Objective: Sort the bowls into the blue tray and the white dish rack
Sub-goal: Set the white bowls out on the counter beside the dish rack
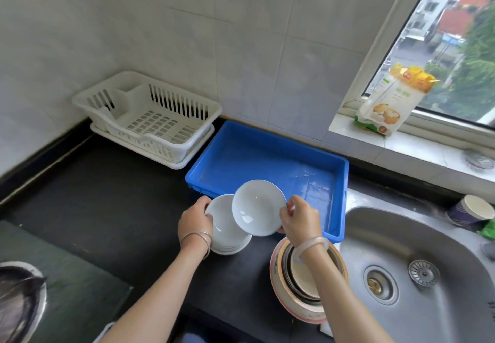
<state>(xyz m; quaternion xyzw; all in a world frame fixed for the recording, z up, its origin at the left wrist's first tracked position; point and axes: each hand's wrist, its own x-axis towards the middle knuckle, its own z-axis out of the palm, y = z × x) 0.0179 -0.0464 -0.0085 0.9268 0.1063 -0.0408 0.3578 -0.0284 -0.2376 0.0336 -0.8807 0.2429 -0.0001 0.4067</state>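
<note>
My right hand (pixel 298 219) pinches the rim of a small white bowl (pixel 257 207), tilted and lifted over the near edge of the blue tray (pixel 267 152). My left hand (pixel 195 221) grips the rim of the top bowl of a stack of white bowls (pixel 227 231) on the black counter. The white dish rack (pixel 150 117) stands at the back left and holds nothing. Under my right wrist sits a second stack of bowls (pixel 308 286), pink and tan on the outside with a metal one inside.
A steel sink (pixel 417 270) lies to the right with a strainer plug (pixel 424 273). A flour packet (pixel 391 101) stands on the window sill, a paper cup (pixel 471 212) behind the sink. A stove burner (pixel 18 302) sits at the lower left.
</note>
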